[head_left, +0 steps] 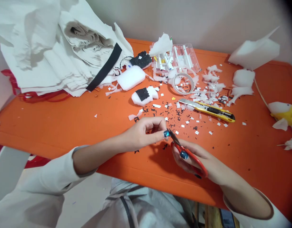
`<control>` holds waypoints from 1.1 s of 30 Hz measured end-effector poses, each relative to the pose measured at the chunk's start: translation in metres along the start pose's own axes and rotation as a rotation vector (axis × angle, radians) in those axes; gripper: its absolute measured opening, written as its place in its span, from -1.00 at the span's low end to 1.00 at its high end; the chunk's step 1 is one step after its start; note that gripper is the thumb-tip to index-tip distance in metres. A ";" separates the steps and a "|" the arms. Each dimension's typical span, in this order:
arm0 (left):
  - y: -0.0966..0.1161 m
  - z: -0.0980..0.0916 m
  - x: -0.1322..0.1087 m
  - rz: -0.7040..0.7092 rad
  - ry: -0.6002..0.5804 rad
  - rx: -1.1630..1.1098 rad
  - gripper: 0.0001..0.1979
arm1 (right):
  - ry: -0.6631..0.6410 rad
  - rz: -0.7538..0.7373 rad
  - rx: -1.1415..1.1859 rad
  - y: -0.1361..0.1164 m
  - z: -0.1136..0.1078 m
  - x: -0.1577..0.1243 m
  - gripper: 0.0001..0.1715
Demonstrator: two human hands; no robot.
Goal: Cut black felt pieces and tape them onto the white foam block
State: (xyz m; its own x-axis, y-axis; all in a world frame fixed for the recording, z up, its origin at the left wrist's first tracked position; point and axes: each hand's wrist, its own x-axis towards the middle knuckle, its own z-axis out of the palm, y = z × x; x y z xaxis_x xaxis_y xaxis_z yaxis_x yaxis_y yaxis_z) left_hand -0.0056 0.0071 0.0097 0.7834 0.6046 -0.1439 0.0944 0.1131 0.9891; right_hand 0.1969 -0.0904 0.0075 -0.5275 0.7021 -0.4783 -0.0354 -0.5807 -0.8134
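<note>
My right hand (pixel 191 155) is closed around the red handles of a pair of scissors (pixel 198 164). The dark blades point up and left, and their tips meet the fingertips of my left hand (pixel 150 133). That hand is pinched, thumb against the bent fingers, at a small dark scrap mostly hidden by the thumb and blades. Beyond my hands, tiny black and white clippings (pixel 160 110) are scattered over the orange table (pixel 72 126). A white foam piece (pixel 137 98) with a black patch on it lies just past my left hand.
A yellow utility knife (pixel 210 110) lies beyond my right hand with its blade out. Behind it are a tape roll (pixel 175 84) and a clear marker case (pixel 195 63). White sheets (pixel 41 63) with a black strip (pixel 105 68) fill the left back. A yellow-and-white figure (pixel 285 114) is at right.
</note>
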 end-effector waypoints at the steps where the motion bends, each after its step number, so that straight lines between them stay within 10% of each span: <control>1: 0.000 0.000 0.000 0.002 -0.001 0.000 -0.69 | -0.001 -0.001 -0.002 0.000 0.000 0.000 -0.57; 33: -0.001 0.003 0.002 0.031 0.141 0.015 -0.80 | 0.070 -0.077 0.169 0.004 0.001 0.007 -0.57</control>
State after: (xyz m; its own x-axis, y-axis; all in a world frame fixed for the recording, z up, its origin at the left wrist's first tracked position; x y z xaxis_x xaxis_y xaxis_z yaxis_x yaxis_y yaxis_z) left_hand -0.0024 0.0060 0.0081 0.6922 0.7125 -0.1151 0.0816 0.0811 0.9934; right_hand 0.1921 -0.0879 0.0010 -0.4578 0.7704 -0.4438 -0.2178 -0.5812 -0.7841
